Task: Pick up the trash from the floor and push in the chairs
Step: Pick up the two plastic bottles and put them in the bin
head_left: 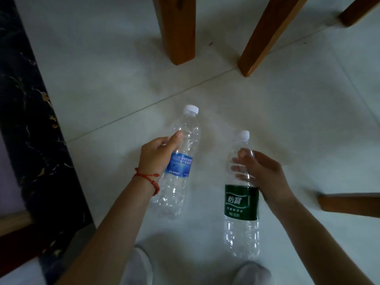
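Blue-label bottle [179,161] gripped in my left hand [157,156], fingers wrapped round its middle; green-label bottle [242,196] gripped in my right hand [261,173], fingers curled round its upper part. Both over the tiled floor [298,112], wooden chair legs [178,29] beyond.

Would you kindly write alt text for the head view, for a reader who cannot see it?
Seen from above, a person holds two empty clear plastic bottles over a pale tiled floor: the left hand grips the blue-labelled bottle, the right hand the green-labelled bottle. Wooden chair legs stand beyond them.
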### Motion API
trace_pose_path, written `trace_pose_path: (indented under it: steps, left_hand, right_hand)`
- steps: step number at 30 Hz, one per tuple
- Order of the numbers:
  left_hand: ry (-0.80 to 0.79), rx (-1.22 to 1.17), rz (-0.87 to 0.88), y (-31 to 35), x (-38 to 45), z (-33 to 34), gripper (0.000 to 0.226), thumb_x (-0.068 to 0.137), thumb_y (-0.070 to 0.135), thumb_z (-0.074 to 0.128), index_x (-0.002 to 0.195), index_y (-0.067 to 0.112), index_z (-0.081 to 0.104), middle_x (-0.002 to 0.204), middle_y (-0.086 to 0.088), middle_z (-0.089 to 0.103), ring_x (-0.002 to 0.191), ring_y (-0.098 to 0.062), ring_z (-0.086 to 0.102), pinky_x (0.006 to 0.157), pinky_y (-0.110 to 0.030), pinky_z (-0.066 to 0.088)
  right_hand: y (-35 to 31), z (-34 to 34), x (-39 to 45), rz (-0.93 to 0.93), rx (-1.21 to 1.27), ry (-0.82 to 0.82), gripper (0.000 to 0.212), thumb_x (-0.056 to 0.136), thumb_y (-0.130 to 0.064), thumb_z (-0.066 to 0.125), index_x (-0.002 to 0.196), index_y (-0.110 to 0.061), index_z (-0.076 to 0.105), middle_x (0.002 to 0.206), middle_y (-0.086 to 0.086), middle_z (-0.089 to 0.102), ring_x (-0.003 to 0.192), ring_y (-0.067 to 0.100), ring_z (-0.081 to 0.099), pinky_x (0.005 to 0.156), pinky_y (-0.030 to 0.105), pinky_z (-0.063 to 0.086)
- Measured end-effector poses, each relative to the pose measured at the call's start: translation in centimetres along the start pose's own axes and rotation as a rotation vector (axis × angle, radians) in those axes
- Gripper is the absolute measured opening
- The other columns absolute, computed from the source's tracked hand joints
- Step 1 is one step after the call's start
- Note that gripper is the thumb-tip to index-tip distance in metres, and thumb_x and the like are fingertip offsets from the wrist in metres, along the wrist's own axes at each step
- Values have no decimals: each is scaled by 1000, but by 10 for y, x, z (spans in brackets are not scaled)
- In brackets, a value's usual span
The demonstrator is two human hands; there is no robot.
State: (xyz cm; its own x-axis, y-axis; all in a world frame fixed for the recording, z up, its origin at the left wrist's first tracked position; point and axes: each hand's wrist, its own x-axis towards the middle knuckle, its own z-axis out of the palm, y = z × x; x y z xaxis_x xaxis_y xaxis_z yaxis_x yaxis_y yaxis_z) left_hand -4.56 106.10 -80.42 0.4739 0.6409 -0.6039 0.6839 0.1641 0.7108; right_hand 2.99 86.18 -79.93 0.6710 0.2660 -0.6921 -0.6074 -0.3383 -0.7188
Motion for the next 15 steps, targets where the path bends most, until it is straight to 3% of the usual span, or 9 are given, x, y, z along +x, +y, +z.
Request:
trace_pose_path:
  steps: [4,8,15]
  left_hand:
    - [-7,-45,-66,13,-31,-20,26,79,39,64,64,18,64,81,-10,66,74,-20,60,80,-36,51]
    - [-18,-98,-134,33,-66,-38,27,77,40,65,81,14,66,94,-12,70,84,-23,65,86,-37,52]
    - [-24,-152,-177,91,-126,-79,24,77,38,67,67,17,63,86,-10,66,76,-21,60,82,-36,51]
  right_hand:
    - [-26,2,-33,12,-60,-51,68,55,-49,66,110,-10,63,96,9,72,86,23,70,81,39,54]
    - [-60,4,-65,36,-77,-76,57,60,-45,65,106,-10,64,98,9,71,87,22,70,79,35,54]
    - [-132,13,-137,72,-46,-101,39,66,-43,62,94,-17,66,100,10,71,91,25,69,83,36,54]
